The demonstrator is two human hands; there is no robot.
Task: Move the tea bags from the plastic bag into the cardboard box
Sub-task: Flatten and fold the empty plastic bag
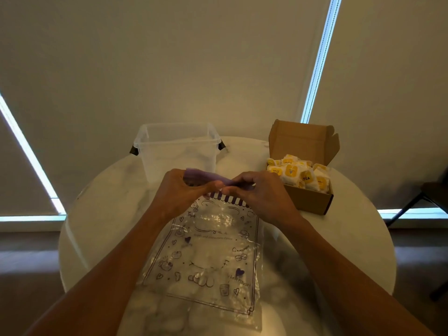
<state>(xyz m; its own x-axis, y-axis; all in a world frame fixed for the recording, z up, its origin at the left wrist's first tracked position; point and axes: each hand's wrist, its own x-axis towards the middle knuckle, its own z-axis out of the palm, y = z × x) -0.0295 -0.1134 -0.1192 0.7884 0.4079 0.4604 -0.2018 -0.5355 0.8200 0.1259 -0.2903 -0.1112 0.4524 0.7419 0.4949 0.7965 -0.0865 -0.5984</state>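
Bag [206, 258]: flat on worktop [101, 214], long axis running away; left hand [178, 192] and right hand [264, 195] pinch its far seal [206, 177]. Box [312, 202]: nearer right hand.

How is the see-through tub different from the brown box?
The clear plastic tub is see-through; the cardboard box is brown and solid. The tub looks empty, while the box is heaped with yellow-labelled tea bags. The box has a flap lid standing open behind it; the tub shows no lid, only dark clips on its sides. Both stand open on the round table.
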